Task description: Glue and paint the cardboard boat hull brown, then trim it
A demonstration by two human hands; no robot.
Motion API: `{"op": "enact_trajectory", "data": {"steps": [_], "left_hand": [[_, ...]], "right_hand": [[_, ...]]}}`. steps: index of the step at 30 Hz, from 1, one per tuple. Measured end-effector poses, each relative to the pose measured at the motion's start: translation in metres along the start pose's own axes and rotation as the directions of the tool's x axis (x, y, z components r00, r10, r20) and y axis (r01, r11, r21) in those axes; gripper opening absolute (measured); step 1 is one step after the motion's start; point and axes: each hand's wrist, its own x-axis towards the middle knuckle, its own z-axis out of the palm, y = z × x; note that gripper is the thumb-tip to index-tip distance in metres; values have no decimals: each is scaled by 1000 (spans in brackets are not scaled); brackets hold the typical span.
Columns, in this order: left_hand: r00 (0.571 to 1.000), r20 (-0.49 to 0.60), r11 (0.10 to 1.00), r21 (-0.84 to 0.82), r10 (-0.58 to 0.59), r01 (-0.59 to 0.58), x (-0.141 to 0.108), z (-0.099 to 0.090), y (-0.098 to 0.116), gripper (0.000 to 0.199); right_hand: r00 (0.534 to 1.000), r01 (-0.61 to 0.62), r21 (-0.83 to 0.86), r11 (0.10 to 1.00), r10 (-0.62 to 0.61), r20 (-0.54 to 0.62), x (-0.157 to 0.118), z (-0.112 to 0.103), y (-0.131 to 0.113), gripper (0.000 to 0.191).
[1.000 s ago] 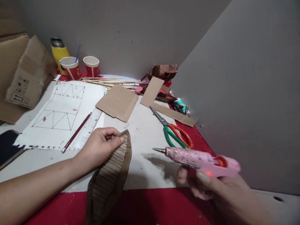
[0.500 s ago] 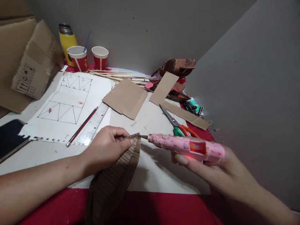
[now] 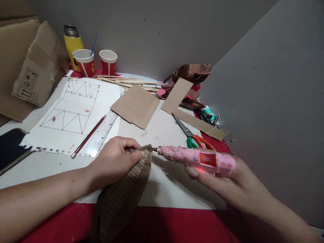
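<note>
My left hand [image 3: 117, 157] is closed on the upper end of a ribbed, curved cardboard piece [image 3: 121, 202], pinching it between thumb and fingers. The piece hangs down toward the front edge of the table. In my right hand [image 3: 222, 179] is a pink glue gun [image 3: 187, 158], stained and scuffed, with a small red light glowing on its underside. Its dark nozzle points left and meets the cardboard's top corner, just right of my left fingertips. The right hand's fingers are mostly hidden behind the gun.
Scissors [image 3: 188, 131] lie behind the glue gun, near cardboard pieces [image 3: 136, 106]. A pencil [image 3: 88, 136], ruler [image 3: 101, 136] and drawing sheet [image 3: 73, 104] are at left. Cups [image 3: 108, 64], a yellow bottle [image 3: 73, 45] and sticks [image 3: 129, 81] stand or lie at the back.
My right hand and the glue gun have shifted slightly left, with the nozzle now against the cardboard's corner. My left hand has hardly moved.
</note>
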Motion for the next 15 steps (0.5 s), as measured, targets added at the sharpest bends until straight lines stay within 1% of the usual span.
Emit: {"op": "enact_trajectory", "data": {"steps": [7,11,12,13,14,15], "left_hand": [[1000,5,1000,2,17,-17,0,0,-1,21],[1000,11,1000,-22,10,-9,0,0,-2,21],[1000,12,999,-33,6,-6,0,-1,-2,21],[1000,11,999,-42,3,-2,1,-1,-2,21],[1000,11,999,-49,-3,3,1,-1,-3,21],[1000,12,998,-60,-9,9,1,-1,-3,21]], "right_hand": [[999,-44,35,998,45,-4,-2,1,-1,37],[1000,-25,66,997,25,5,-3,1,3,37],[1000,-27,71,997,28,-14,-5,1,4,36],[997,-41,82,996,46,-62,-8,3,4,34],[988,-74,108,991,88,-128,-10,4,5,32],[966,-129,155,979,160,-205,-13,7,5,30]]}}
